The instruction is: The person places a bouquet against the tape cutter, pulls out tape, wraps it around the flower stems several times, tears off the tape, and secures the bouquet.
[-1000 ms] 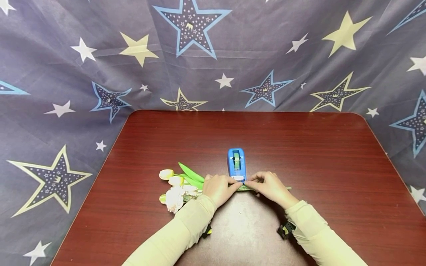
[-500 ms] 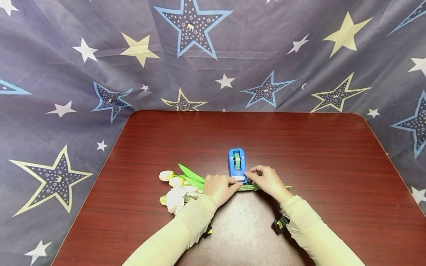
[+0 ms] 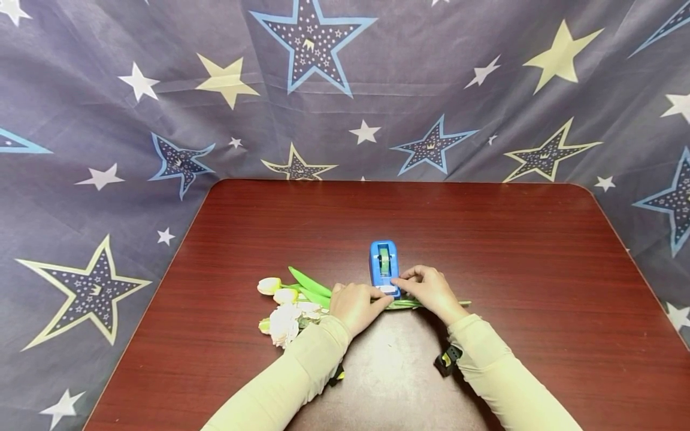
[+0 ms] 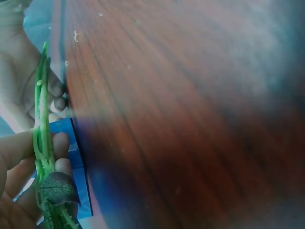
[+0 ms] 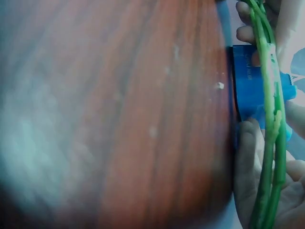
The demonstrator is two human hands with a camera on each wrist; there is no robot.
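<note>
A blue tape dispenser (image 3: pixel 384 268) with a green roll stands mid-table, its cutter end towards me. My left hand (image 3: pixel 356 306) grips the stems of a bunch of flowers (image 3: pixel 284 323) just before the dispenser. Yellow-white tulips and a pale pink bloom point left; their green stems (image 4: pixel 44 105) run right, below my right hand. My right hand (image 3: pixel 431 291) has its thumb and fingers curled at the front right side of the tape dispenser. In the right wrist view, a whitish strip (image 5: pixel 272 59), seemingly tape, lies on the stems. The left palm hides part of the flowers.
The dark red wooden table (image 3: pixel 485 227) reaches back to a grey cloth (image 3: pixel 334 120) printed with stars. Black wrist straps (image 3: pixel 448 360) sit below the sleeves.
My right hand has moved from the stems at the dispenser's front up to its right side, then slightly left. The left hand keeps its grip on the stems.
</note>
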